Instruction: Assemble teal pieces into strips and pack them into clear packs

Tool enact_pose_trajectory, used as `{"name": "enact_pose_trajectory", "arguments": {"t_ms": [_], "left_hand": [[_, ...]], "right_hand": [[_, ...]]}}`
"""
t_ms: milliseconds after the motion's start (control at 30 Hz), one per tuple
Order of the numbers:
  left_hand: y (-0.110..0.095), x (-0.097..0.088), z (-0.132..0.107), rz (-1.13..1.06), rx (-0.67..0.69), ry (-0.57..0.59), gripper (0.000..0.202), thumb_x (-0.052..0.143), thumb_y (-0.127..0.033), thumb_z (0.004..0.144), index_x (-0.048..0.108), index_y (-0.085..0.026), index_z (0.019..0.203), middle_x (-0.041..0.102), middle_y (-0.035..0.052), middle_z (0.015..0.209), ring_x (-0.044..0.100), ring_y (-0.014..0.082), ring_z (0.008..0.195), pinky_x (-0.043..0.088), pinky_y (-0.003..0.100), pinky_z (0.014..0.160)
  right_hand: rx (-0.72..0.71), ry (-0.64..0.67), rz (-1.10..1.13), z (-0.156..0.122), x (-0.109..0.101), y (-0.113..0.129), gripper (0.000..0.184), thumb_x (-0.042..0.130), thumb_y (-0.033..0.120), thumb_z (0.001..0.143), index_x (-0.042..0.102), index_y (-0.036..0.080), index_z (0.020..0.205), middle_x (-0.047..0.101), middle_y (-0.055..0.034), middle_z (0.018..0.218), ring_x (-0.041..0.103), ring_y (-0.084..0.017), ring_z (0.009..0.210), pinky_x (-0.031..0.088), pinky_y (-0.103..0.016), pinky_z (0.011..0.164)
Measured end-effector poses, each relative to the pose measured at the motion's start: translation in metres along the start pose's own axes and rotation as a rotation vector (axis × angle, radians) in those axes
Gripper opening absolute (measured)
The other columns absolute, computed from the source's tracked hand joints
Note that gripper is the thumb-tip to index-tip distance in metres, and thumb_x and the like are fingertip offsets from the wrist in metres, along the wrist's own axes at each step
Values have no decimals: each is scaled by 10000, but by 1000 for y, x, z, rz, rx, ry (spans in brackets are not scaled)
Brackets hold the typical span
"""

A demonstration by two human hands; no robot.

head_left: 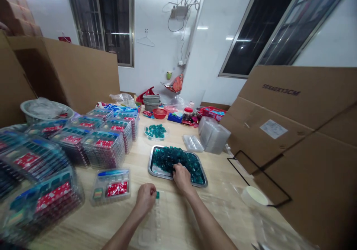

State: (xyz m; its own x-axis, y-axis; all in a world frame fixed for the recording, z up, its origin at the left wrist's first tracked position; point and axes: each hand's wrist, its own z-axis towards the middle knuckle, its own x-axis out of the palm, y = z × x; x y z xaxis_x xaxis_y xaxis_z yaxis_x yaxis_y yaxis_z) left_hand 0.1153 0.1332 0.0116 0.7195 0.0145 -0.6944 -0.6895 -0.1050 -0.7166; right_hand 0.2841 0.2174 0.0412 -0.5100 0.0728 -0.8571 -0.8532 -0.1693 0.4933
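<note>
The left hand (145, 198) is at the near edge of the tabletop (178, 220), directly above the upper end of an open clear tray (150, 220). Its fingers (151, 192) are curled and pressed together, and a teal piece (157, 195) sits at the fingertips, apparently pinched; the grip itself is partly hidden. The right hand (182, 178) rests on a pile of teal pieces (177, 162), which fills most of a metal tray (150, 165) near the middle of the tabletop. Its fingers (177, 171) are curled down into the pile, and whether they pinch any piece cannot be determined. The two hands are near each other but not touching. Filled plastic packs (104, 149) stand in stacks along the left side of the tabletop, and a single pack (110, 187) lies just left of the left hand. A small dish of teal pieces (155, 131) is beyond the metal tray. A stack of clear trays (213, 135) is near the right side, and a tape roll (253, 196) lies near the right edge, beside upright cardboard sheets (279, 131).
</note>
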Motion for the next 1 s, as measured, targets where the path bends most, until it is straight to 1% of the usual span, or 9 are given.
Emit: {"name": "enact_pose_trajectory", "arguments": {"t_ms": [133, 267, 333, 400, 533, 633, 767, 900, 1000], "left_hand": [[0, 0, -1, -70, -3, -24, 183, 520, -68, 660, 687, -143, 671, 607, 15, 601, 527, 139, 625, 308, 228, 598], [-2, -8, -3, -200, 6, -67, 153, 509, -116, 683, 659, -136, 665, 578, 8, 572, 515, 137, 580, 326, 231, 571], [-6, -12, -5, -282, 11, -105, 149, 494, -158, 702, 638, -136, 671, 583, 17, 606, 524, 142, 610, 353, 236, 587], [-12, -14, -6, -385, 12, -111, 166, 484, -216, 717, 627, -132, 723, 600, 29, 656, 546, 148, 642, 387, 239, 593], [-23, -13, -9, -622, 0, -8, 292, 507, -357, 714, 611, -121, 852, 643, 51, 739, 591, 154, 656, 436, 238, 547], [-27, -14, -11, -914, -46, 42, 303, 644, -365, 603, 597, -117, 771, 637, 36, 680, 568, 125, 587, 430, 234, 549], [-24, -20, -14, -1031, -101, 46, 340, 729, -361, 531, 567, -126, 717, 585, -9, 553, 519, 97, 495, 394, 227, 515], [-14, -24, -15, -946, -153, 112, 384, 730, -384, 515, 537, -149, 749, 545, -38, 503, 515, 99, 464, 367, 209, 462], [-6, -22, -18, -849, -190, 124, 352, 701, -370, 508, 505, -168, 718, 504, -62, 466, 480, 91, 419, 334, 195, 417]], "right_hand": [[-19, 6, 7, 1, 2, -6, 177, 488, 33, 717, 602, 153, 781, 591, -104, 917, 553, -221, 851, 359, -293, 719], [-30, -7, 169, -6, 1, -12, 115, 519, 93, 691, 570, 171, 758, 578, -60, 843, 542, -199, 799, 385, -292, 719], [-29, 20, 300, -13, 1, -11, 56, 536, 164, 693, 551, 178, 745, 577, -34, 755, 544, -180, 717, 419, -280, 666], [-32, 69, 436, -22, 2, -7, 100, 555, 256, 704, 547, 180, 768, 576, -15, 686, 545, -168, 640, 443, -269, 589], [17, 206, 920, -49, 8, 12, 270, 692, 387, 635, 588, 180, 772, 573, 7, 631, 528, -144, 569, 437, -261, 539], [86, 274, 1153, -65, 10, 26, 295, 785, 357, 545, 632, 173, 717, 588, 11, 619, 518, -127, 557, 420, -253, 552], [177, 306, 1218, -70, 10, 33, 304, 781, 393, 563, 681, 161, 732, 637, -15, 651, 544, -136, 590, 430, -258, 582], [210, 321, 1230, -69, 14, 32, 314, 777, 411, 543, 667, 156, 691, 615, -1, 589, 513, -111, 525, 401, -234, 526], [180, 383, 1111, -72, 23, 32, 299, 741, 408, 527, 624, 163, 652, 566, 24, 526, 463, -98, 455, 374, -225, 462]]}}
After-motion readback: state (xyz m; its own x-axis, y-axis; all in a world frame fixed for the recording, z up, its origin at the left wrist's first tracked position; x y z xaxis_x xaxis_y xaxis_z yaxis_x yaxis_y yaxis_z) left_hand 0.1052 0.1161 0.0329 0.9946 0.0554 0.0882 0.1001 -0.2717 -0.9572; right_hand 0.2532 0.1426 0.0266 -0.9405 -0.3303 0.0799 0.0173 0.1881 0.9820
